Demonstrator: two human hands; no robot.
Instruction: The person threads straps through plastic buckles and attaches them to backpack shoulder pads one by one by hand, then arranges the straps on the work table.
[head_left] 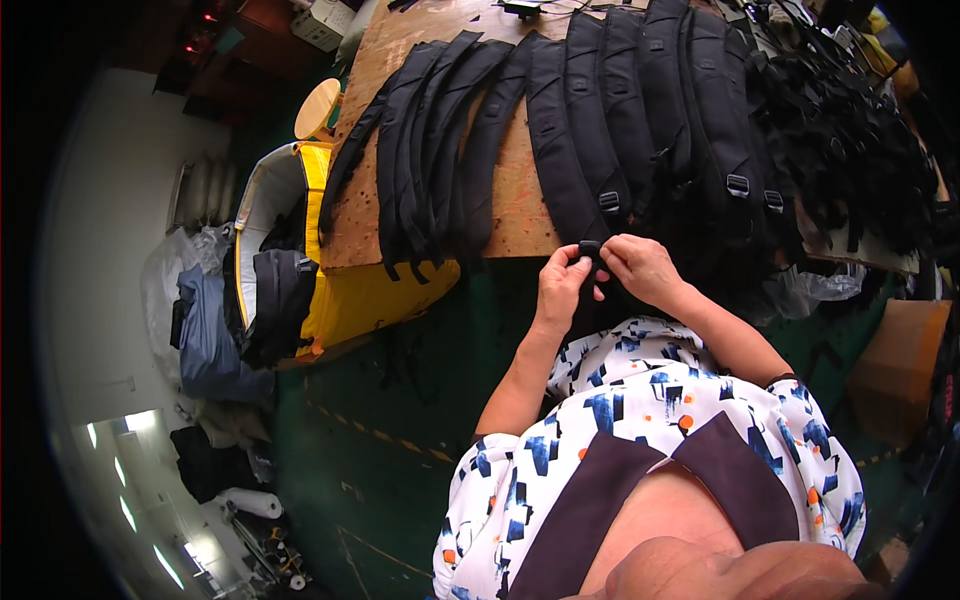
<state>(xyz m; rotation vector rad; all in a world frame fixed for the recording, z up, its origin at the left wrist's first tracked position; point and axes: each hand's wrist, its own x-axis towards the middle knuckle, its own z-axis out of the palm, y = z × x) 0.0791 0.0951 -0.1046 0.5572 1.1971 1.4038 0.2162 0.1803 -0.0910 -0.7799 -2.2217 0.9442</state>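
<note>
Black flat plastic-looking piece [590, 247] sits pinched between your left fingers [564, 254] and right fingers [619, 252]; probably light, stiff, best held by its edges.

Matt black cloth straps [560, 140] over a worktop [513, 205] of bare, stained wood; one shiny strap buckle [609, 201] (metal or plastic, hard to tell). A yellow bag [375, 305] has a smooth, slightly glossy skin; crumpled clear plastic sheeting [815, 290] shines; a cardboard box [905, 345] looks matt.

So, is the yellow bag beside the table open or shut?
Open: the yellow bag's mouth gapes, showing pale lining and black fabric in the opening.
</note>
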